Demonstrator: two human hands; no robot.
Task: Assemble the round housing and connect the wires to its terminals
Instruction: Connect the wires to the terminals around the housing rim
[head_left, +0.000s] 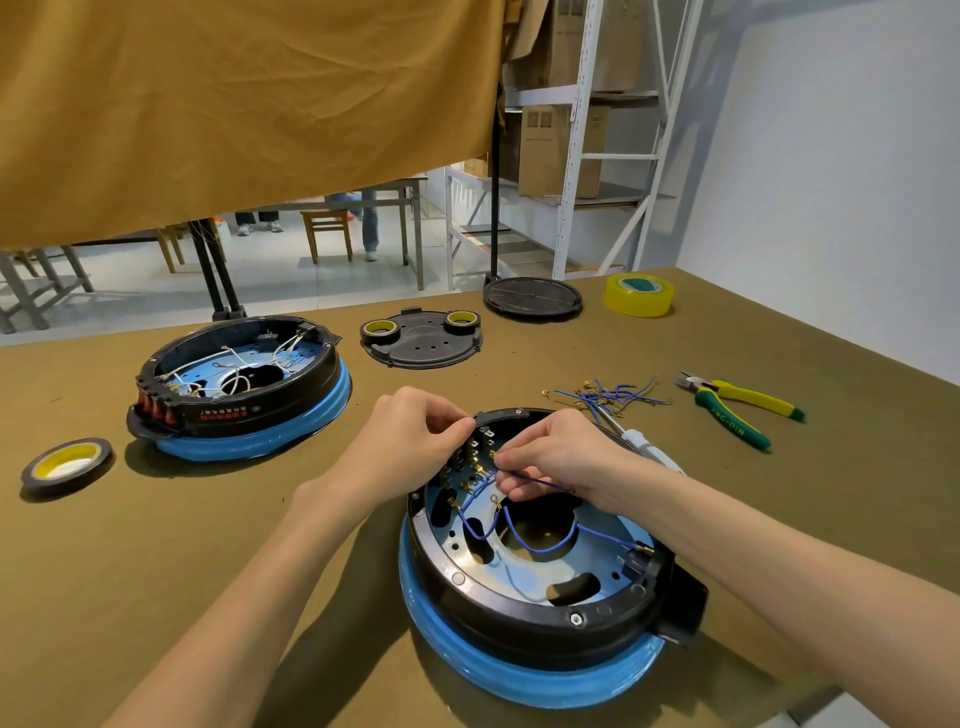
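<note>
The pliers (737, 408) near the right edge of the counter (156, 545) carry raised lettering on the green handle that reads "JING-PIN", though the first letter is hard to make out. The second housing (239, 384), toward the counter's left edge, has a line of red characters on its black wall, too small to read. Printing on the cardboard boxes (558, 150) on the shelf is blurred.

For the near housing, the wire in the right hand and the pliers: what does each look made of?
Housing: black rim looks like moulded plastic, matte; the inner plate seems metal, since it reflects light; the blue band's material is unclear.
Wire: blue, probably plastic-insulated, with brass-coloured metal end lugs.
Pliers: grey metal head, with yellow-green handles that are likely rubber or plastic.
</note>
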